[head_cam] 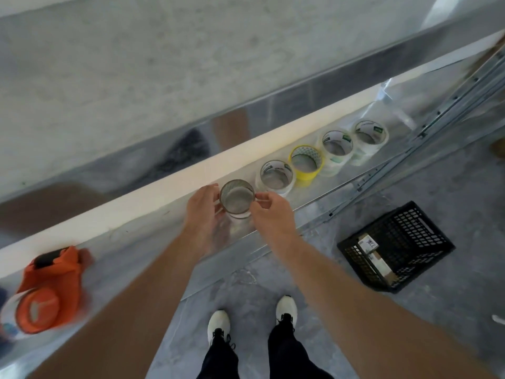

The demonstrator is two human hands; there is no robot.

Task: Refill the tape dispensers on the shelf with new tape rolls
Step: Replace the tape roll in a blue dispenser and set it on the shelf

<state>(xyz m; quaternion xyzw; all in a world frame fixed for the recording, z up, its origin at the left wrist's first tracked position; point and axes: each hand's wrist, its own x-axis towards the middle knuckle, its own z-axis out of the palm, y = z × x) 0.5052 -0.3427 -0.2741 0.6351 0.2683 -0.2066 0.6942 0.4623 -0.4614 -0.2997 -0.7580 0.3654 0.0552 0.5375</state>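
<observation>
A clear tape roll (237,198) stands on its side on the metal shelf (164,242). My left hand (203,207) holds its left side and my right hand (270,212) pinches its right rim. To its right runs a row of rolls: a clear one (275,177), a yellow one (306,161), and two more clear ones (337,145) (371,134). An orange tape dispenser (47,291) with a roll in it lies at the shelf's left end, blurred.
A black plastic crate (396,244) holding a flat packet sits on the concrete floor to the right, below the shelf. A pale beam (136,198) runs along the shelf's back. My feet in white shoes (251,318) stand close to the shelf's front edge.
</observation>
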